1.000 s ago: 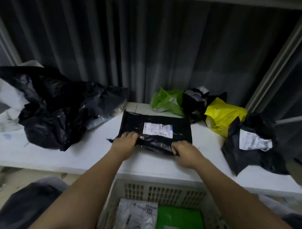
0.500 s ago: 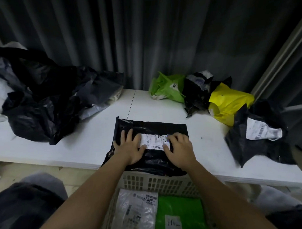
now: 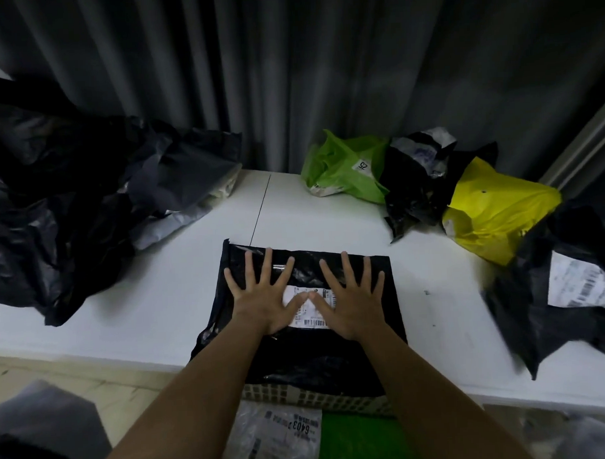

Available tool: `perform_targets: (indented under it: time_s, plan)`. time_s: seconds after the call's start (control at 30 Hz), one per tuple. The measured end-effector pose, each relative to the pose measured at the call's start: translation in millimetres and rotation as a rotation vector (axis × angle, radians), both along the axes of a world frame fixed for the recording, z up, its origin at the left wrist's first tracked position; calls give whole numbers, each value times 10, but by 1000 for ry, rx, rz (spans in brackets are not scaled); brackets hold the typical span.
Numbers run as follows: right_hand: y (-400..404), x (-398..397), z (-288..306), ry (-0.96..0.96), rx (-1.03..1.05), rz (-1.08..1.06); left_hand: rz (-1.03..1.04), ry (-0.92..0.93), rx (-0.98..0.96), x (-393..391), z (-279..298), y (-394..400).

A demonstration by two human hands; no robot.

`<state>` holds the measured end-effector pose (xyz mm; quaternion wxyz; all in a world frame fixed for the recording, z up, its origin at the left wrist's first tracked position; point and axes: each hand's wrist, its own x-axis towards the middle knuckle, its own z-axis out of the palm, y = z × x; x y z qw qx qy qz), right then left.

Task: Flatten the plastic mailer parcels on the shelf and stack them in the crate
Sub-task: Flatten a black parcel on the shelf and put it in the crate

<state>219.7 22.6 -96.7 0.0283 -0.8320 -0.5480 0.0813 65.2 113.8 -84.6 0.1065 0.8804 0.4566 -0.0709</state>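
A black plastic mailer [image 3: 309,356] with a white label lies flat on the white shelf [image 3: 159,296], its near edge hanging over the front. My left hand [image 3: 265,296] and my right hand [image 3: 351,296] press down on it side by side, fingers spread and straight, thumbs meeting over the label. Below the shelf edge stands a pale crate [image 3: 334,396] holding a clear-grey mailer [image 3: 274,436] and a green mailer [image 3: 360,440].
A big heap of crumpled black bags [image 3: 70,203] fills the shelf's left side. At the back right lie a green mailer [image 3: 343,166], a black one [image 3: 419,180] and a yellow one [image 3: 499,208]. A black labelled mailer [image 3: 570,288] sits at the right.
The mailer slid toward me until its near edge overhangs the shelf. Both hands moved from its front edge onto its top, and the fingers have spread flat.
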Motion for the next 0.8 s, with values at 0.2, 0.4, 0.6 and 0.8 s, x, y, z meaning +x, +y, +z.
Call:
perform_targets:
  time_s: [0.2, 0.4, 0.6, 0.8]
  plan:
    - [8, -1, -36, 19, -36, -33, -4, -33, 4, -13, -99, 0]
    - [15, -5, -18, 31, -80, -30, -5, -23, 11, -14, -126, 1]
    - [29, -15, -5, 28, -105, -34, -4, -11, 17, -17, -143, 4]
    - [-47, 25, 180, 182, -169, 20, 4, 0, 12, -22, -104, -21]
